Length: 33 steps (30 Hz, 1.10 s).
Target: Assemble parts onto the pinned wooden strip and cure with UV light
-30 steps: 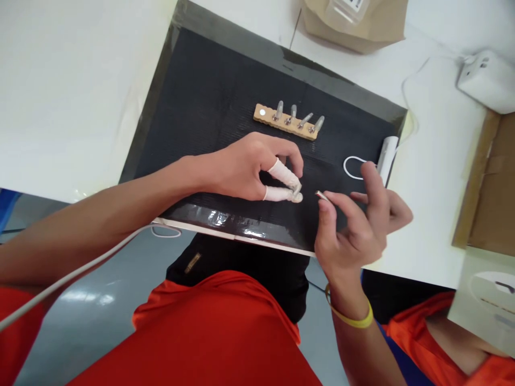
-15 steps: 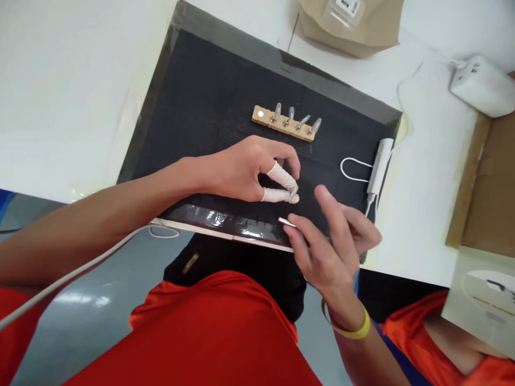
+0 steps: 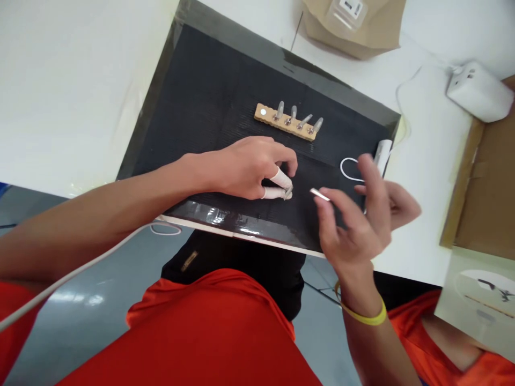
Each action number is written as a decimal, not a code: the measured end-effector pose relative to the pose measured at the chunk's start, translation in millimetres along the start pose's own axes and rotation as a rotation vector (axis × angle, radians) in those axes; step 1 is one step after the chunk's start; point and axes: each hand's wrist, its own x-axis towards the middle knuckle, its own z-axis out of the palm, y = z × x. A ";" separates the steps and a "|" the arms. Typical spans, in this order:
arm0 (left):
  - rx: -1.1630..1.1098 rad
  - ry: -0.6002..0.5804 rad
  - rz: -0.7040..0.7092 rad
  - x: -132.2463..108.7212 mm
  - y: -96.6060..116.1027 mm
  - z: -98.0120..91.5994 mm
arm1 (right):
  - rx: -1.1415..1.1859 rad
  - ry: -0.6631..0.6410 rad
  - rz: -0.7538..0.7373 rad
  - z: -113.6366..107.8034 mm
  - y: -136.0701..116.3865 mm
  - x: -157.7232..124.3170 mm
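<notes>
My left hand (image 3: 255, 166), with white finger cots on thumb and index finger, is closed over the black mat (image 3: 209, 91). Its covered tips pinch a small greyish piece (image 3: 288, 192) whose kind I cannot make out. Off to the right, my right hand (image 3: 358, 220) is closed in a pinch on a thin, short white strip (image 3: 320, 194); its other fingers are raised and somewhat blurred. Beyond my left hand lies a notched tan holder (image 3: 268, 118), bearing a row of several small metal parts with translucent grey caps (image 3: 280, 110).
A white cable-connected device (image 3: 382, 155) lies at the mat's right edge, partly behind my right hand. Farther back are a brown paper bag (image 3: 370, 37) with a clear plastic box (image 3: 346, 17), and a white adapter (image 3: 478, 91). A cardboard box (image 3: 486, 187) stands at right, near another person's orange clothing (image 3: 414, 332).
My right hand has moved right and away from my body, still pinching the strip, widening the gap to my left hand. My left hand has barely shifted and keeps its pinch.
</notes>
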 end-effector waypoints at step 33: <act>0.077 -0.078 -0.040 0.3 2.1 -3.4 | 0.058 -0.016 0.044 8.1 -20.8 -4.2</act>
